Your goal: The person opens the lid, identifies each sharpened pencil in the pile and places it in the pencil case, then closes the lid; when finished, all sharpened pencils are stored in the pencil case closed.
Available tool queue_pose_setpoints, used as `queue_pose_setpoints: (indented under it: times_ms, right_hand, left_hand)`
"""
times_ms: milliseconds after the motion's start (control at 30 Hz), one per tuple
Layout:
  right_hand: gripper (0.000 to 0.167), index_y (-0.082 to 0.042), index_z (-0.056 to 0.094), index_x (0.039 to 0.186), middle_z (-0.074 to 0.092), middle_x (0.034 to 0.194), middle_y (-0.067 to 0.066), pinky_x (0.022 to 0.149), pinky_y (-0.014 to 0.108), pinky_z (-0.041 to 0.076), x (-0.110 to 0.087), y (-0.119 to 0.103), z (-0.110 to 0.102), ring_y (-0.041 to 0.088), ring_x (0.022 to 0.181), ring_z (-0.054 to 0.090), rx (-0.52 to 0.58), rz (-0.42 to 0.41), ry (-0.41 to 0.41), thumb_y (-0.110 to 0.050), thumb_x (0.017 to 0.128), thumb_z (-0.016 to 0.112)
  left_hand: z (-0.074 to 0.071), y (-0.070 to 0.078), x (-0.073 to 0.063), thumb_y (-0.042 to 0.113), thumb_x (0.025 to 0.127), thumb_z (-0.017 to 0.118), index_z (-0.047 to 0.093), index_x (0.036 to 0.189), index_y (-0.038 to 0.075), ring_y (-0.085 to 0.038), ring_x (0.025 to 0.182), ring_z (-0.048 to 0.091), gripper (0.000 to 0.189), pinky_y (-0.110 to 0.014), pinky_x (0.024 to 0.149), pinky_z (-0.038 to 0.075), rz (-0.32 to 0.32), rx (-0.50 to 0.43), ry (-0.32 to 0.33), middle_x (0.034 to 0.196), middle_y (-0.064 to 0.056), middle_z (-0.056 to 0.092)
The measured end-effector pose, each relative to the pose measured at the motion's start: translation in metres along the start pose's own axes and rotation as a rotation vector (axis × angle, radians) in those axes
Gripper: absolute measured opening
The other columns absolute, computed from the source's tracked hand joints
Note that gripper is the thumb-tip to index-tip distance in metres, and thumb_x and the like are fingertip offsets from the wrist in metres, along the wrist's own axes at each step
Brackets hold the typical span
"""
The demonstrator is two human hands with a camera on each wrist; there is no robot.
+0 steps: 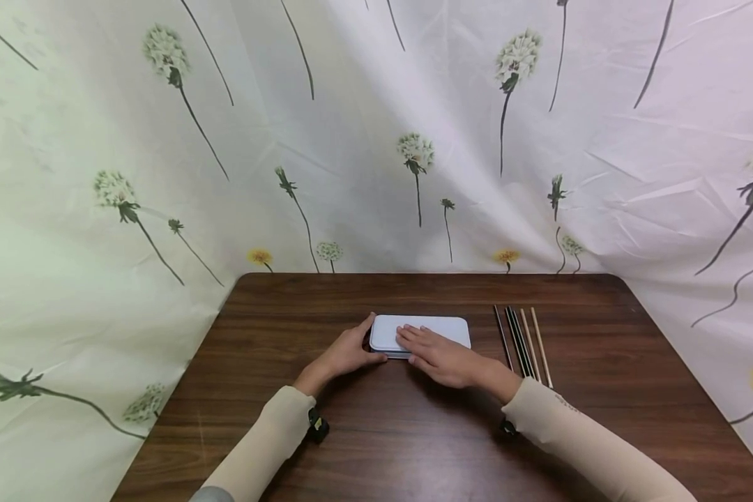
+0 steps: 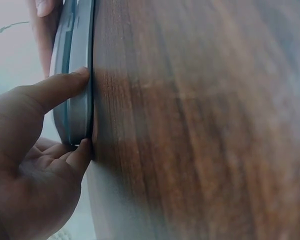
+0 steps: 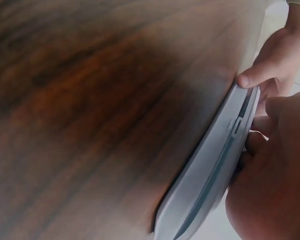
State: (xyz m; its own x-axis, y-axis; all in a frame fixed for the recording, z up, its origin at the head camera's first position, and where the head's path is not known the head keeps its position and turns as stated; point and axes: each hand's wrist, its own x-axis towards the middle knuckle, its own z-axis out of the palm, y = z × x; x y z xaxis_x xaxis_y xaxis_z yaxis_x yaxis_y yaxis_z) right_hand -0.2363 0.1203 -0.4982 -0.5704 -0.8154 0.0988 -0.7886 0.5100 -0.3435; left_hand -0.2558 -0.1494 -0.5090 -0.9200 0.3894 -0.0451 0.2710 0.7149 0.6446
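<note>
A flat, pale pencil-box-like case (image 1: 436, 324) with rounded corners lies on the table, its lid over its base. My left hand (image 1: 349, 348) grips its left end. In the left wrist view, the thumb of that left hand (image 2: 30, 165) lies along the front wall of the case (image 2: 80, 112), and the other fingers bend round the end. My right hand (image 1: 445, 359) rests flat on top of the lid, fingers extended. A small latch (image 3: 237, 127) and a dark seam show on the front of the case in the right wrist view, with my right hand (image 3: 275, 165) over the lid.
To the right of the case lie several thin sticks, dark ones (image 1: 519, 341) and light wooden ones (image 1: 539, 345), partly behind the right forearm. The brown wooden table (image 1: 376, 446) ends at the back against a white curtain (image 1: 364, 174) printed with dandelions.
</note>
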Motion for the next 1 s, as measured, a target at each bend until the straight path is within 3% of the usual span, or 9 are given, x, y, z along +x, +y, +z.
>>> queue_pose_setpoints:
  times_ms: [567, 1000]
  right_hand:
    - [0.054, 0.002, 0.036, 0.164, 0.032, 0.173, 0.02, 0.13, 0.058, 0.026, -0.003, 0.0053, 0.0063, 0.038, 0.162, 0.029, -0.085, -0.044, -0.005, -0.022, 0.116, 0.041]
    - [0.057, 0.002, 0.028, 0.167, 0.024, 0.176, 0.021, 0.13, 0.058, 0.025, -0.0022, 0.0079, -0.0003, 0.039, 0.163, 0.023, -0.106, -0.089, -0.093, -0.023, 0.117, 0.04]
  left_hand:
    - [0.0006, 0.0004, 0.0015, 0.029, 0.092, 0.086, 0.027, 0.166, -0.005, -0.038, 0.152, 0.047, 0.1, -0.052, 0.122, 0.041, -0.001, 0.003, -0.018, 0.166, -0.027, 0.04]
    - [-0.0022, 0.0007, 0.002, 0.03, 0.093, 0.086, 0.027, 0.167, -0.004, -0.037, 0.151, 0.048, 0.101, -0.051, 0.122, 0.042, -0.016, 0.011, -0.027, 0.167, -0.026, 0.041]
